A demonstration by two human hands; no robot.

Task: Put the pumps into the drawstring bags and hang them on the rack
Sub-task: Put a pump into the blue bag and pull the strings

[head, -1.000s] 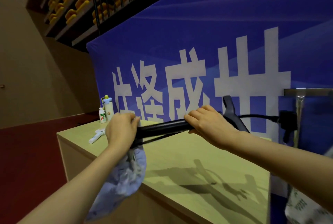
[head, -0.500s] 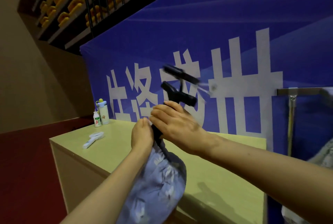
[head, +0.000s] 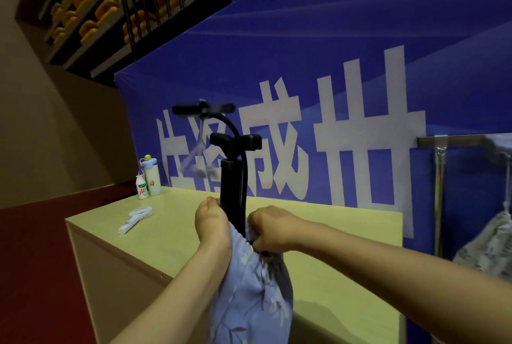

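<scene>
A black pump (head: 233, 185) stands upright, its lower part inside a pale blue floral drawstring bag (head: 253, 291) that hangs below my hands. The T-handle, a curved hose and a blurred foot bar stick out above the bag mouth. My left hand (head: 212, 223) grips the bag's rim on the left side of the pump. On the right side my right hand (head: 273, 228) pinches the rim. White drawstring ends (head: 201, 167) swing, blurred, behind the pump. A metal rack (head: 454, 141) stands at the right with another patterned bag (head: 491, 244) hanging from it.
A light wooden table (head: 171, 235) lies under my hands. On it are a white hand-held fan (head: 135, 219), a small white bottle (head: 141, 188) and a taller white bottle (head: 152, 177) at the far left corner. A blue banner (head: 332, 52) rises right behind the table.
The pump went from lying horizontal between my hands to standing upright and has slid deeper into the bag. My right hand moved from the pump shaft down to the bag's rim.
</scene>
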